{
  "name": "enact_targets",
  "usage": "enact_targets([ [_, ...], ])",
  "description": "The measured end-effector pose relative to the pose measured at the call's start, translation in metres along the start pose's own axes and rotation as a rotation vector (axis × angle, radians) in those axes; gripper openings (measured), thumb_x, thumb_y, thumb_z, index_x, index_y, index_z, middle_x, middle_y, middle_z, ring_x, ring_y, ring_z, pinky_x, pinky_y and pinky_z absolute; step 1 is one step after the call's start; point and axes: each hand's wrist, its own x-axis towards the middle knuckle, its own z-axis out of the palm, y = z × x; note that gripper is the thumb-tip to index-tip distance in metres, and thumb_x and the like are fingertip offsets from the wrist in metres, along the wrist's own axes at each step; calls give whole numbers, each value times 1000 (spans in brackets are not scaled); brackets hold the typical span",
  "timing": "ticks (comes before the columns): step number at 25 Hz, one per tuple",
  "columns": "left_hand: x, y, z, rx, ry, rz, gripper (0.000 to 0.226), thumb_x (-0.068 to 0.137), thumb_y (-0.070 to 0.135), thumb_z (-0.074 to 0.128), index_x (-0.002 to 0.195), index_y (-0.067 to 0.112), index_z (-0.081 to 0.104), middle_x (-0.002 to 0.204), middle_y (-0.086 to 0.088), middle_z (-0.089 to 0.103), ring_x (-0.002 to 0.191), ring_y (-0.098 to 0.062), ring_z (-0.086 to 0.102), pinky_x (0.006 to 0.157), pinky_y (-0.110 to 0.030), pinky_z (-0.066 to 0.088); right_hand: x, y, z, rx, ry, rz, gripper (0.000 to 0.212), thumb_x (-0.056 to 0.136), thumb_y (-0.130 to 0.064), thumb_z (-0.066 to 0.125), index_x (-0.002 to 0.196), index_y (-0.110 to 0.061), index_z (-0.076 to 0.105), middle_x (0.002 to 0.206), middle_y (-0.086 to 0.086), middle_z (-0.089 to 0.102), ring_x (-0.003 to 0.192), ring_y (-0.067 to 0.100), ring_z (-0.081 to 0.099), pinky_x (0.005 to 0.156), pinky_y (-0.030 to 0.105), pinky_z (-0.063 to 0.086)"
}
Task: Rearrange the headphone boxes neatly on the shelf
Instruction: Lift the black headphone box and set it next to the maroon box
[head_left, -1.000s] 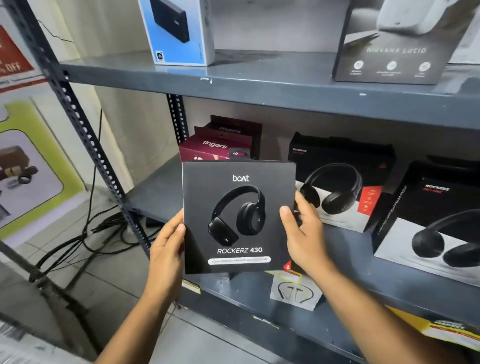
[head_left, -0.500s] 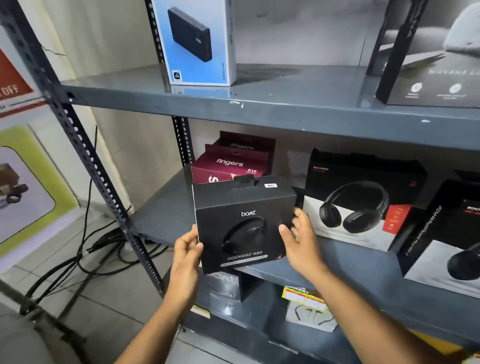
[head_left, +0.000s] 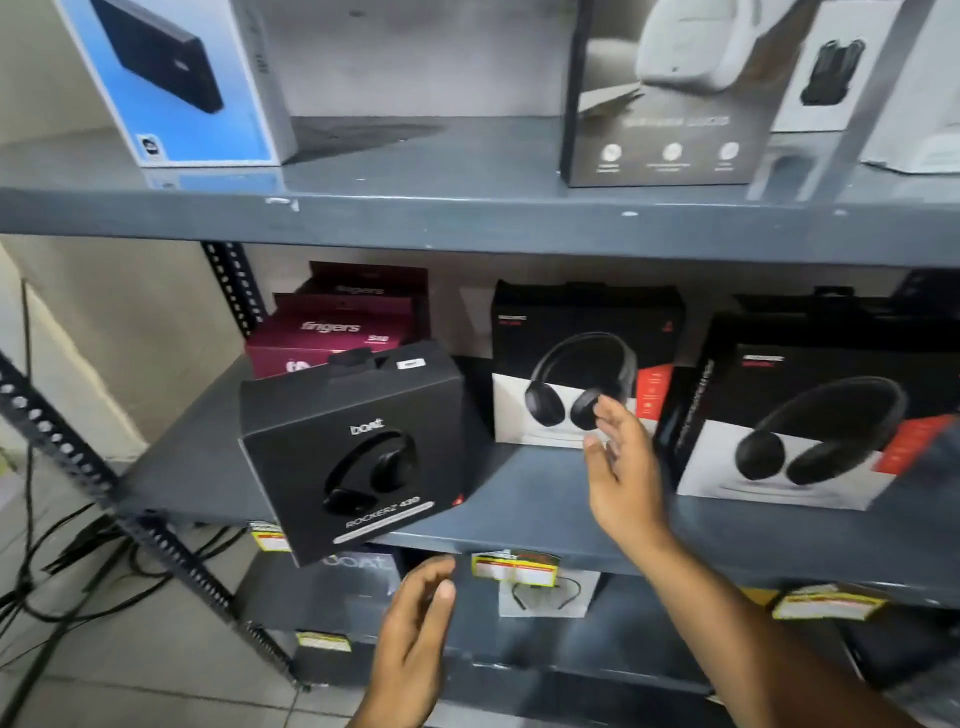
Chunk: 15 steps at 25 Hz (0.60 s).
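A black boat Rockerz 430 headphone box (head_left: 358, 452) rests tilted on the front edge of the middle grey shelf (head_left: 524, 514), its lower corner hanging over the edge. My left hand (head_left: 415, 634) is below it, open, not touching. My right hand (head_left: 618, 467) is open to the right of the box, in front of a black-and-white headphone box (head_left: 582, 364). A second black-and-white headphone box (head_left: 810, 410) stands further right. Maroon fingers boxes (head_left: 332, 327) sit behind the black box.
The top shelf (head_left: 467, 218) holds a blue power bank box (head_left: 176, 78) and a grey Nirvana box (head_left: 670, 93). A perforated upright (head_left: 130, 519) stands at left, with cables (head_left: 62, 561) on the floor. Price tags (head_left: 514, 566) hang on the shelf edge above a lower shelf.
Both hands let go of the black box, which now rests tilted on the middle shelf. The left hand dropped below it and the right hand moved off to the right.
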Motion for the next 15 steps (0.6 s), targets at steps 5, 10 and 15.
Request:
enact_targets([
  [5, 50, 48, 111, 34, -285, 83, 44, 101, 24, 48, 144, 25, 42, 148, 14, 41, 137, -1, 37, 106, -7, 31, 16, 17, -105, -102, 443, -26, 44, 87, -7, 52, 131, -8, 50, 130, 14, 52, 123, 25, 49, 111, 43, 37],
  [10, 86, 104, 223, -3, -359, 81, 58, 102, 33, 45, 154, 17, 24, 159, 5, 30, 140, -1, 26, 117, -22, 17, 43, 53, -221, -205, 642, 178, 65, 81, -20, 54, 142, -6, 37, 145, 22, 40, 135, 36, 40, 117, 43, 28],
  [15, 95, 113, 270, -87, -359, -36, 59, 101, 39, 43, 153, 14, 28, 157, 2, 36, 138, -6, 33, 104, -20, 24, 66, 78, -277, -49, 314, 340, 55, 91, -5, 49, 143, -14, 35, 148, 12, 47, 125, 22, 53, 110, 41, 39],
])
